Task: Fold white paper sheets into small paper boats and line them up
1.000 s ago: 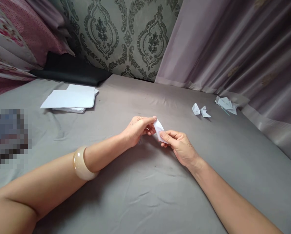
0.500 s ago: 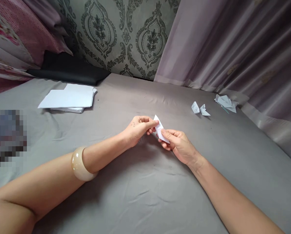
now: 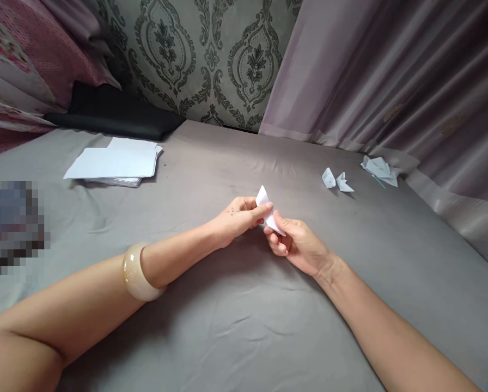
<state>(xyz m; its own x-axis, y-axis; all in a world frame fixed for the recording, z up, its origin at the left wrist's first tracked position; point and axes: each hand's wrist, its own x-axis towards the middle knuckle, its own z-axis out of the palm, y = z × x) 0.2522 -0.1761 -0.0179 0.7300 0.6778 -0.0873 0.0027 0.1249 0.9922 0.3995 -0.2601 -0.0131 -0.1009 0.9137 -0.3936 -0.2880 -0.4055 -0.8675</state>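
A small white folded paper [image 3: 262, 196] is held between my two hands above the grey sheet, its pointed tip facing up and away. My left hand [image 3: 242, 219] pinches its middle, thumb on top and fingers curled behind. At the lower right end, my right hand [image 3: 297, 242] grips the paper between thumb and fingers. The fingers hide part of the paper's lower half. A pale bangle [image 3: 135, 274] circles my left forearm.
A stack of white paper [image 3: 113, 163] lies at the back left, near a black cloth [image 3: 117, 117]. Two folded paper pieces [image 3: 329, 178] stand at the back right. Beyond them sits a pile of folded papers [image 3: 380, 170] with a thin greenish stick. A curtain [image 3: 350, 71] hangs behind.
My left hand has slid slightly right along the paper, its thumb now nearer my right thumb. More of the pointed tip shows above the left fingers.
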